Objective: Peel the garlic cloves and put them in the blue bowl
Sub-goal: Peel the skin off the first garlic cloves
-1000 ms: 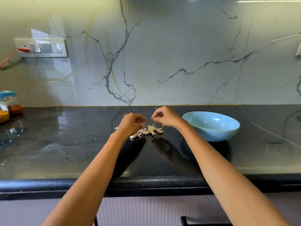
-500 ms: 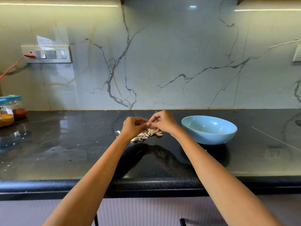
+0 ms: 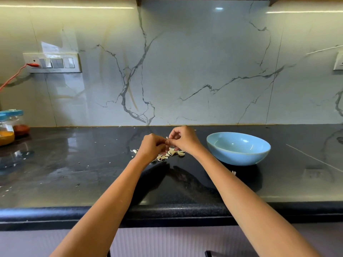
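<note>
Straight ahead I see the marble backsplash (image 3: pixel 204 71) filling the upper view, grey veins running through it, with a switch panel (image 3: pixel 52 63) set into its left side and a red cable (image 3: pixel 14 76) plugged into it. Below it lies the black bench (image 3: pixel 83 173), glossy and dotted with small white flecks. On its right half stands the blue bowl (image 3: pixel 238 148), upright; I cannot make out anything inside it. At the far left edge stand two blue-lidded jars (image 3: pixel 11 127), one with yellow powder and one with red.

Both my forearms reach in from the bottom toward the middle of the bench. My left hand (image 3: pixel 151 147) and right hand (image 3: pixel 185 140) meet just left of the bowl, raised a little above the surface. Fingers of both are curled, and their tips pinch one small garlic clove (image 3: pixel 167 140) between them, a pale sliver showing at the top. Directly under the hands, on the bench, sits a loose pile of garlic cloves and skins (image 3: pixel 171 153), well short of touching the bowl.
</note>
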